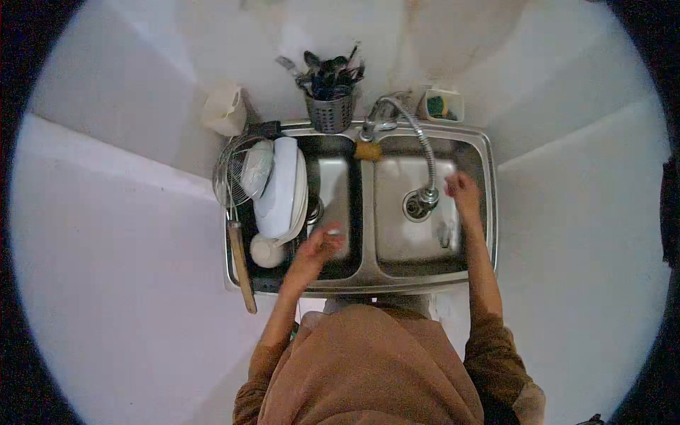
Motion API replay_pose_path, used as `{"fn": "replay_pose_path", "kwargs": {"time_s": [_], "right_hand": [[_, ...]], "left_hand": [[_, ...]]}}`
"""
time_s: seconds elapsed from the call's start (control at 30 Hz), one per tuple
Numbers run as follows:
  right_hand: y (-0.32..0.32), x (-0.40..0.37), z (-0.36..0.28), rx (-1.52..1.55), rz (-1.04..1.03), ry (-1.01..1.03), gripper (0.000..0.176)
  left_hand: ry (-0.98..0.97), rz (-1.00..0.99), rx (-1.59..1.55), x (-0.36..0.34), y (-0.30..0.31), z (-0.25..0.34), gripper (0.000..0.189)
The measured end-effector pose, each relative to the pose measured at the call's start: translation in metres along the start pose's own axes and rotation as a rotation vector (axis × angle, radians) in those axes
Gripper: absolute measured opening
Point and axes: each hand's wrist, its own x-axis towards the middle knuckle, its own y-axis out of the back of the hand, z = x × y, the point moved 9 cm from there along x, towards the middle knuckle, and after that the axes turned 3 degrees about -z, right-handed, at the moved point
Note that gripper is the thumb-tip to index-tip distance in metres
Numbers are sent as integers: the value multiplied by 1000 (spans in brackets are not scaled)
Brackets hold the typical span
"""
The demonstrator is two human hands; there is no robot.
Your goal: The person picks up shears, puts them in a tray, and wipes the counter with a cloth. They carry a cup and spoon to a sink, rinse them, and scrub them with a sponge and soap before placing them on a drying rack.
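My left hand [320,244] hovers over the left basin [340,184], blurred, its fingers loosely bent and apart, nothing clearly in them. Beside it are stacked white dishes [283,188] and a white cup [268,251]. Over the right side of the right basin [407,244] is my right hand [463,193], fingers slightly bent and apart, with no object visible in it. To its left, the flexible faucet hose [427,145] hangs down, its head [428,197] over the drain. No water stream can be made out.
Behind the sink stand a metal utensil holder [331,113], a white container [225,111] and a tub with a green sponge [443,106]. A wire strainer [230,173] and a wooden handle [242,273] lie at the left. A yellowish object [367,151] rests by the divider.
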Motion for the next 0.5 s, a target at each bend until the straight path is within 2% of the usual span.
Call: {"fn": "replay_pose_path", "kwargs": {"time_s": [0.03,0.07,0.13,0.17,0.23,0.3,0.33,0.4,0.47,0.5], "right_hand": [[-5,21,-14,27,29,67,16],[-9,38,-28,53,62,130,17],[-25,57,-77,-195,-9,226,20],[-32,70,-75,-287,-52,237,20],[-24,76,-77,-382,-81,242,20],[-33,60,-77,-824,-405,337,13],[-18,51,-73,-813,-390,320,13],[24,23,-81,-476,-320,328,7],[65,-13,-97,-42,-345,203,7],[81,-31,-95,-38,-324,186,7]], "left_hand": [[35,-33,238,2,-10,-21,47],[26,-52,244,3,-22,-22,47],[183,-104,610,3,-44,-40,43],[174,-123,619,1,-53,-43,43],[49,-42,739,1,-58,-34,41],[42,-67,654,1,-57,-23,39],[39,-85,576,0,-53,-17,38],[-13,-71,363,3,-42,-7,28],[2,-84,243,-1,-36,13,16],[-240,-180,64,0,-39,21,13]]}}
